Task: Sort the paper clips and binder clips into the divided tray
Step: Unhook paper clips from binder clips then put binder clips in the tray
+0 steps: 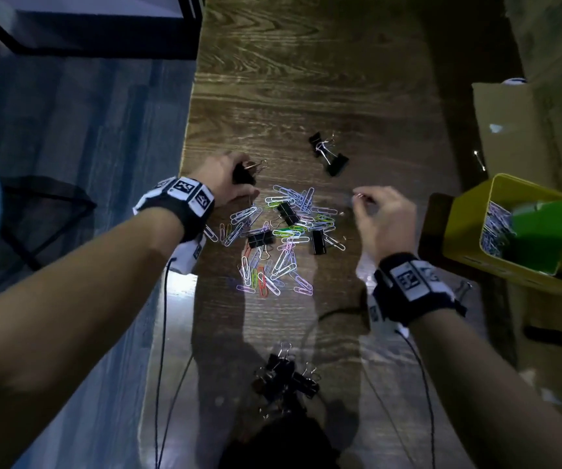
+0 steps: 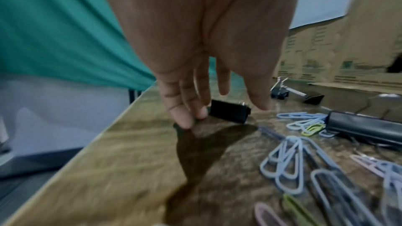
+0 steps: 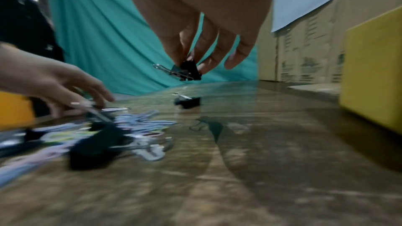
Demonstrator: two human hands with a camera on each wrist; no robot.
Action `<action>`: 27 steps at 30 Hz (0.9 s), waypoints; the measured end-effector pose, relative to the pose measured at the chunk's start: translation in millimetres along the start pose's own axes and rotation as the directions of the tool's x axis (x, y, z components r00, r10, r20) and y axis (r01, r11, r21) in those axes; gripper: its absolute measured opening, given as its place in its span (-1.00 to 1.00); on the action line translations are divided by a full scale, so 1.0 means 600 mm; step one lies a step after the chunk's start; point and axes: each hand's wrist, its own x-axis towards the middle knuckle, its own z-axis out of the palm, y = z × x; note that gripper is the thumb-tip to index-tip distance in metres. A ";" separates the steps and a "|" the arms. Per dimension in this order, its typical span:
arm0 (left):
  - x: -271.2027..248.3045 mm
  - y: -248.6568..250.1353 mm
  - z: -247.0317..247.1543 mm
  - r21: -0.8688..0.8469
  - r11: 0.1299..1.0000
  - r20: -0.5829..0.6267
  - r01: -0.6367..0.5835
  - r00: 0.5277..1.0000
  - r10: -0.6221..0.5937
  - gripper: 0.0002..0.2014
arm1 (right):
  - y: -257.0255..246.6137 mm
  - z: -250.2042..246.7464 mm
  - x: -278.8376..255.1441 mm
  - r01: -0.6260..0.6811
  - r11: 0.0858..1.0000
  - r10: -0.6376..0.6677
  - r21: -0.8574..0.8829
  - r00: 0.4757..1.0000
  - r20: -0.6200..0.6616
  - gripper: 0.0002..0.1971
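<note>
Coloured paper clips (image 1: pixel 281 238) lie in a loose pile mid-table, with a few black binder clips among them. My left hand (image 1: pixel 239 184) reaches down over one black binder clip (image 2: pixel 228 112) at the pile's far left. Its fingertips (image 2: pixel 187 121) touch the table beside the clip and the thumb hovers apart from it. My right hand (image 3: pixel 191 63) pinches a small black binder clip (image 3: pixel 189 71) and holds it above the table, right of the pile. The yellow divided tray (image 1: pixel 469 245) stands at the right; one compartment holds paper clips.
Two more binder clips (image 1: pixel 328 154) lie beyond the pile. A heap of black binder clips (image 1: pixel 283 377) sits near the front edge. Cardboard boxes (image 1: pixel 516 130) stand behind the tray. The table's left edge runs close to my left hand.
</note>
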 end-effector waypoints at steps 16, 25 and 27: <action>-0.120 0.013 0.083 0.065 0.919 -0.020 -0.388 0.921 0.390 -0.80 | 0.018 0.019 -0.054 0.259 0.965 -0.259 0.046 0.906 0.335 -0.64; 0.037 0.084 -0.005 -0.025 0.981 -0.237 -0.191 0.955 0.180 -0.83 | 0.020 0.038 -0.063 0.282 0.959 -0.226 -0.034 0.832 0.507 -0.62; 0.060 0.093 -0.003 -0.024 0.989 -0.155 -0.145 0.978 0.139 -0.76 | 0.029 0.026 -0.058 0.253 0.967 -0.221 -0.025 0.885 0.411 -0.66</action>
